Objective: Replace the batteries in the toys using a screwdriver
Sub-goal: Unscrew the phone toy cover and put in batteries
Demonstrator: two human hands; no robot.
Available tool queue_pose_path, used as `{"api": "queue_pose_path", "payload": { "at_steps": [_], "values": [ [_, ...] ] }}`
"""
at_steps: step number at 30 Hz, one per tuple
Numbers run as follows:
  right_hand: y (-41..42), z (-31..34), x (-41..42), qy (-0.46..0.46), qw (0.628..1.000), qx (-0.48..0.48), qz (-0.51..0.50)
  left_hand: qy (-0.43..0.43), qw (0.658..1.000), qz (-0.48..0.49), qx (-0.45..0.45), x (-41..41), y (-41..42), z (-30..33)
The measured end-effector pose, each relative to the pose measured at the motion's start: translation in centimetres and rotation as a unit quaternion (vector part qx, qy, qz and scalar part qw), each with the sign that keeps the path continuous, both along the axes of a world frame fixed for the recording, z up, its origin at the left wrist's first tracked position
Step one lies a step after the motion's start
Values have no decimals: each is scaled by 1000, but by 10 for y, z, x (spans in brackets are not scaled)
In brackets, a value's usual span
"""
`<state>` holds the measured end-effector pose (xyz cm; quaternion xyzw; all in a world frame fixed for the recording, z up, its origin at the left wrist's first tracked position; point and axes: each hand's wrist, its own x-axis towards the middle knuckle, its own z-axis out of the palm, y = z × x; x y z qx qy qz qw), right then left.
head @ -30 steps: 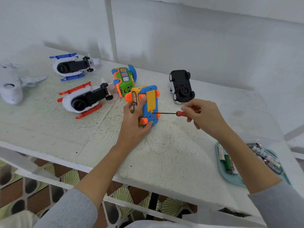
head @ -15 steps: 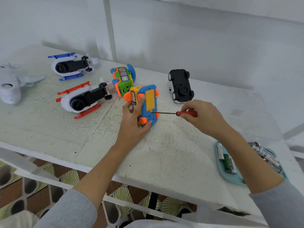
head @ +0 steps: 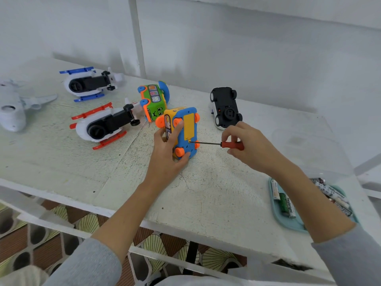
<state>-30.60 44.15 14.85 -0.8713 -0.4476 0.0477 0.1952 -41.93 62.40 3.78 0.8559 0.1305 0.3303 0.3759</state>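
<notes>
Centre frame: left hand grips bus, steadying it; right hand fingers pinch screwdriver at its screw.

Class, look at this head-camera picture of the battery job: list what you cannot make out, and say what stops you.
- Screw head under the screwdriver tip on the yellow-and-blue toy: too small.
- Tray of batteries: partly hidden by the right forearm.
- Toy's far side: hidden behind the left hand.
- White plane toy: cut off by the left edge.
</notes>
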Motion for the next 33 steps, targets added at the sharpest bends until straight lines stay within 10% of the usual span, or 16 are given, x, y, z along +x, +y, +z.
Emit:
{"api": "queue_pose_path", "payload": {
  "at_steps": [33],
  "values": [
    [0, 2, -5, -25, 999, -28, -17, 3, 999, 10, 36, -1, -2, 1]
  ]
}}
